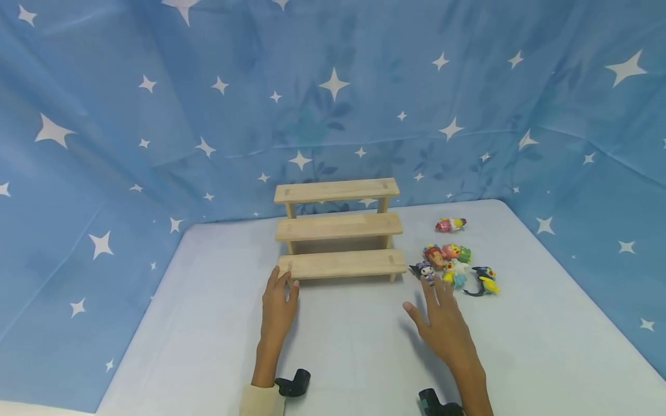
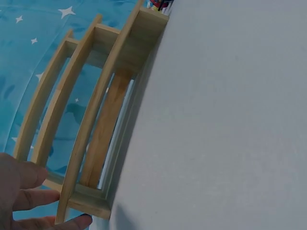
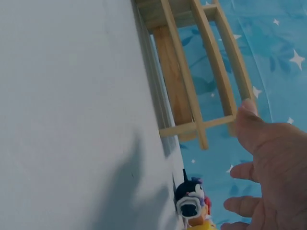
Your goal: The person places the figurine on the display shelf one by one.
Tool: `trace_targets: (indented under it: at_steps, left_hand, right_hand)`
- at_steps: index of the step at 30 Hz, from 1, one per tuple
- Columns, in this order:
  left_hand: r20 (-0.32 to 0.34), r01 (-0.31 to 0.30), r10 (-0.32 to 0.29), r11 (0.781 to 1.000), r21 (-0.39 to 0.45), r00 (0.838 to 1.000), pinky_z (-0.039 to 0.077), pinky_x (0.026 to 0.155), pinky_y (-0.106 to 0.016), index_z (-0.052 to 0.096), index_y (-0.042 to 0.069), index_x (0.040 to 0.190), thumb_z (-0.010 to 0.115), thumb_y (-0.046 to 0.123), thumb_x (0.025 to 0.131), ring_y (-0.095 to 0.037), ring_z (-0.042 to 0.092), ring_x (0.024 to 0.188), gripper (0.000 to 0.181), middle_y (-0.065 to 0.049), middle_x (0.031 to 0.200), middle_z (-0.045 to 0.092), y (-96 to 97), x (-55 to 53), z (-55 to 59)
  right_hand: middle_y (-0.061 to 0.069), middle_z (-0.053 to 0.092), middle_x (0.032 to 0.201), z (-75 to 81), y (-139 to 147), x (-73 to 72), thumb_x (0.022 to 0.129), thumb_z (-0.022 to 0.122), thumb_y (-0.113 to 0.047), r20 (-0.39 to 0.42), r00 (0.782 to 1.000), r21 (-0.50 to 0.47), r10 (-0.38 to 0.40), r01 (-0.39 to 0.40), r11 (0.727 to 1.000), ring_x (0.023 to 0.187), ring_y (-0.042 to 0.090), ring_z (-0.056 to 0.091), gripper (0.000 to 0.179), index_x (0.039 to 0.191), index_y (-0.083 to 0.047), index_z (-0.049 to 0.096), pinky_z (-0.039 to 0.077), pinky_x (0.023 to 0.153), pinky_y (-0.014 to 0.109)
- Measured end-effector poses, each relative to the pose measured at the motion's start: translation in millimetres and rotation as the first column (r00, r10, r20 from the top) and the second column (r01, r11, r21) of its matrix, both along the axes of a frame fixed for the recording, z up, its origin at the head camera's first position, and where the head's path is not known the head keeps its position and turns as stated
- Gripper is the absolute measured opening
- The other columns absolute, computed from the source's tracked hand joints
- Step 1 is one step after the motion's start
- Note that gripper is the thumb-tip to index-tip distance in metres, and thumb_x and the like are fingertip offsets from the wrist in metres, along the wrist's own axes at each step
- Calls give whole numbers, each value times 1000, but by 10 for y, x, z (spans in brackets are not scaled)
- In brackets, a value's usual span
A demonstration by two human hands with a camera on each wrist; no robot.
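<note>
A three-tier wooden display stand (image 1: pixel 340 264) stands at the back of the table. My left hand (image 1: pixel 279 309) is at the left end of its lowest tier, fingertips right at the corner; the left wrist view shows the fingers spread around that end of the stand (image 2: pixel 88 115). My right hand (image 1: pixel 442 326) hovers with spread fingers just in front of a cluster of small figurines. Closest to its fingertips is a black-hooded, white-faced figurine (image 1: pixel 425 270), partly covered by them. Nothing is between the right fingers.
Beside the cluster lies a black and yellow figurine (image 1: pixel 486 281) with a long dark tail. Farther back is a pink and yellow figurine (image 1: pixel 450 225). A white cloth covers the table (image 1: pixel 208 323), and a blue star-patterned curtain (image 1: pixel 333 115) hangs behind and along the sides.
</note>
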State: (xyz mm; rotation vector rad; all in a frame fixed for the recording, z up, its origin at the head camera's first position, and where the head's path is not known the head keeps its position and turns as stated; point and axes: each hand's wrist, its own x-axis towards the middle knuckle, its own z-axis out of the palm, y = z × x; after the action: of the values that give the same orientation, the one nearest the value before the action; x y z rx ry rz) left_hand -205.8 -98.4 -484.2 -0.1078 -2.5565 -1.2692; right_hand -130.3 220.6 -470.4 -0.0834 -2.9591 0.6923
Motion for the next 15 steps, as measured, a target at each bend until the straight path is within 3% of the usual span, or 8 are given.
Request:
trace_targets:
  at_steps: [3, 7, 11, 15]
  left_hand:
    - [-28, -36, 38, 998, 58, 999, 36, 107, -57, 59, -9, 124, 60, 11, 96, -50, 39, 135, 35, -33, 147, 38, -12, -11, -17]
    - [6, -60, 60, 992, 110, 998, 45, 101, -52, 60, -8, 124, 59, 9, 96, -48, 54, 122, 32, -35, 141, 43, -31, -33, -45]
    - [82, -75, 62, 981, 176, 995, 53, 90, -45, 59, -2, 127, 56, 11, 98, -43, 63, 111, 32, -31, 138, 49, -38, -59, -53]
    - [132, -99, 69, 968, 230, 989, 54, 89, -46, 61, 3, 127, 55, 12, 98, -42, 64, 111, 31, -26, 130, 59, -38, -91, -44]
  right_hand:
    - [31, 19, 157, 9, 82, 25, 100, 38, -58, 9, 999, -98, -42, 43, 994, 144, 53, 16, 79, 154, -2, 22, 25, 106, 70]
    - [30, 26, 155, 38, 213, 48, 101, 38, -53, 47, 988, -235, -146, 153, 960, 142, 49, 23, 75, 151, 1, 25, 26, 109, 64]
    - [29, 36, 150, 52, 368, 77, 102, 38, -49, 84, 945, -379, -315, 323, 867, 136, 49, 37, 68, 148, 0, 33, 40, 103, 58]
    - [27, 48, 141, 30, 542, 98, 102, 37, -49, 91, 876, -472, -473, 456, 754, 121, 43, 56, 64, 143, 0, 42, 56, 81, 44]
